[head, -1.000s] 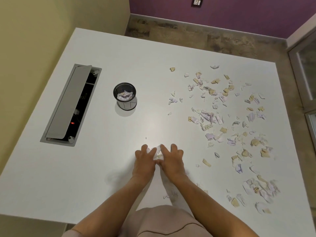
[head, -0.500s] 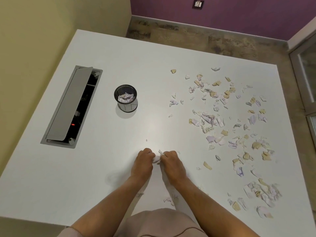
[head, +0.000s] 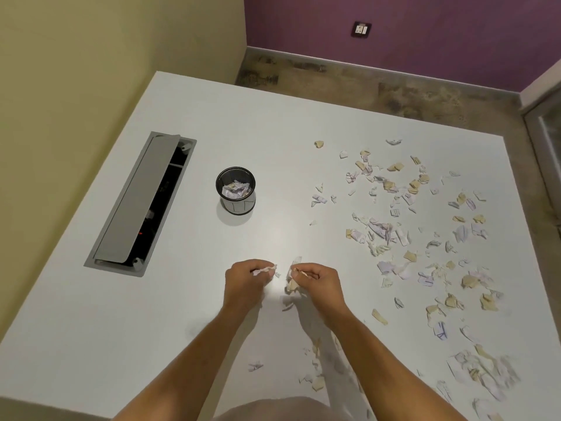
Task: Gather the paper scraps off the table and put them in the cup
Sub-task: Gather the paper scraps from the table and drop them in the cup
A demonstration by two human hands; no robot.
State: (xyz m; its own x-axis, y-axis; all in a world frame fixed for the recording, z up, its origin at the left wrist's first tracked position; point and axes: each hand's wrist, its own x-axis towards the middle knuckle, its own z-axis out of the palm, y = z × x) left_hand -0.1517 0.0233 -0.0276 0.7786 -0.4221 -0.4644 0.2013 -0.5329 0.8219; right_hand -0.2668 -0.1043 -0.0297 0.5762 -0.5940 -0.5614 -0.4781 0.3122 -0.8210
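Low in the middle of the frame, the left hand (head: 246, 279) and the right hand (head: 315, 281) sit side by side over the white table (head: 91, 314), a narrow gap between them, each with its fingers curled round a small wad of paper scraps: white bits poke out from the left hand's fingertips (head: 267, 270), and tan and white pieces stick up and hang down from the right hand's grip (head: 294, 278). One cup (head: 236, 194), black mesh with a pale label, stands upright above and slightly left of the hands, well apart from both, and already holds a few crumpled scraps. Far too many loose paper scraps (head: 409, 235) to count lie scattered across the right half of the table, from the upper right down to the lower right corner, all to the right of the right hand; a smaller trail of them (head: 315, 369) lies just below the hands, between the two forearms, with one stray piece (head: 255, 366) near the left forearm. One open grey cable hatch (head: 136, 205) is set in the table at the left of the frame
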